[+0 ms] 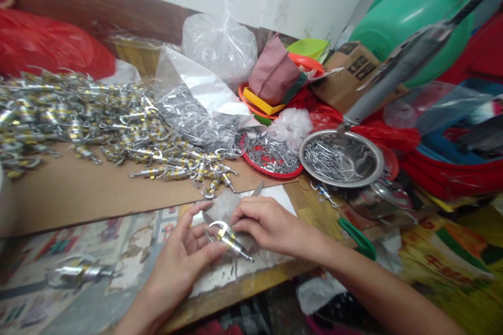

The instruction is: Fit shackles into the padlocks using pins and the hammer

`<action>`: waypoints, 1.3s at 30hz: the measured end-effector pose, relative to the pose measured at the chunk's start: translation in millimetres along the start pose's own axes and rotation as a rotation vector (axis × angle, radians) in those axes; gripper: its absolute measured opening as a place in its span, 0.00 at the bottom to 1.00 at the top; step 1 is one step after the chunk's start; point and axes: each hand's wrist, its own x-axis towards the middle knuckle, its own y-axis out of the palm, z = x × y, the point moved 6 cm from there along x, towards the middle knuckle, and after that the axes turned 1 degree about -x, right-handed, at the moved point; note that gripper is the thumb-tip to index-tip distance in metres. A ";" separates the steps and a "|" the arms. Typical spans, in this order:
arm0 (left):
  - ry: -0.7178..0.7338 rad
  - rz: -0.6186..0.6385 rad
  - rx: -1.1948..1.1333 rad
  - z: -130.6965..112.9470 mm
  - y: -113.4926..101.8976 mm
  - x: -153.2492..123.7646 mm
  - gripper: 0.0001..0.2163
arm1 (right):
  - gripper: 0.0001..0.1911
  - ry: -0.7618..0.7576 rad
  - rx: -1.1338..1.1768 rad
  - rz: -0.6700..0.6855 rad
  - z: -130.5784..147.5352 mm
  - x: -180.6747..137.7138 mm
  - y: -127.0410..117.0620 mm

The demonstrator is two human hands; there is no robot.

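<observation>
At lower centre, the left hand [184, 259] and right hand [269, 227] both pinch one metal clasp [230, 239]; a pile [78, 115] of them fills the upper left.

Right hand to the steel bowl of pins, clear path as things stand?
Probably yes: the steel bowl stands open just beyond the right hand, nothing tall between; but that hand now pinches the metal clasp.

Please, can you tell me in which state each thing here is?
Left hand: shut on the clasp.
Right hand: shut on the same clasp.
Clasp pile: loose, heaped on cardboard.
Front bag: open, lying slumped.
Back bag: tied shut, upright.
Bowl: partly filled with pins.
Red plate: covered with small parts.
Green basin: tilted on edge.
</observation>
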 end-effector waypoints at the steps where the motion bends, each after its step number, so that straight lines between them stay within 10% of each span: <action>1: -0.004 0.001 0.000 -0.1 0.1 0.1 0.32 | 0.06 -0.026 -0.006 -0.022 3.3 0.9 2.1; 7: -0.001 0.012 -0.005 0.5 -0.9 -0.1 0.32 | 0.09 -0.298 -0.131 -0.239 13.8 -6.7 7.5; 15: -0.007 0.019 -0.015 4.4 -4.9 1.9 0.32 | 0.16 -0.479 -0.525 -0.133 42.4 -21.1 13.6; 24: -0.033 -0.043 -0.012 1.1 -2.4 -1.5 0.31 | 0.15 -0.294 -0.578 -0.103 44.7 -42.3 28.2; 30: -0.027 -0.071 0.059 3.2 -6.1 0.0 0.34 | 0.16 0.235 -0.509 -0.323 -34.9 -62.2 -21.3; 34: -0.012 -0.070 0.066 2.5 -5.9 2.6 0.33 | 0.14 0.484 -0.530 -0.027 -85.4 -81.7 -13.3; 39: -0.010 -0.068 0.060 2.8 -6.3 3.6 0.33 | 0.11 0.453 -0.376 -0.220 -61.1 -84.4 -29.2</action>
